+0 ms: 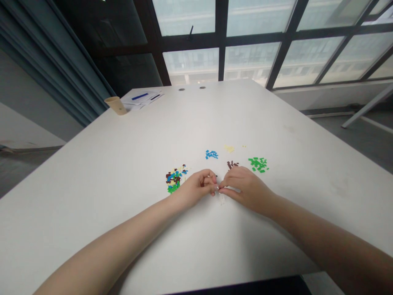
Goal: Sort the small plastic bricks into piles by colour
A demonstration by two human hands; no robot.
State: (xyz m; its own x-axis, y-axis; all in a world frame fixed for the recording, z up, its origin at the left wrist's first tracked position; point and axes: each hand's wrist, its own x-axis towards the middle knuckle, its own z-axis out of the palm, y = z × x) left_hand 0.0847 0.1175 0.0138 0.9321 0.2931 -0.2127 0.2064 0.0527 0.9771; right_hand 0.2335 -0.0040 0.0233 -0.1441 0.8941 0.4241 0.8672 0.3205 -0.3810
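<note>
Whitish and tiny, a plastic piece (216, 187) sits pinched where the two hands meet, though the fingers hide too much of it to tell its exact shape. The left hand (196, 188) and the right hand (245, 188) both hold a narrow grip, and the fingertips (225, 185) of the right hand close toward those of the left, a pinch that suits something so small. A few pale bits (221, 199) lie just below the pinch. Both hands rest nearer the person than the blue pile (211, 154) on the white table (92, 184). Around that pile, pieces lie grouped by colour, which looks deliberate: a pale yellow patch (229, 148) just beyond and to the right, then a brown cluster (232, 164) and a green pile (258, 164) further right. To its left is a mixed heap (175, 179), its colours jumbled together. Well beyond it and to the left, a paper cup (116, 105) and printed papers (141, 99) sit apart — out of the hands' way.
</note>
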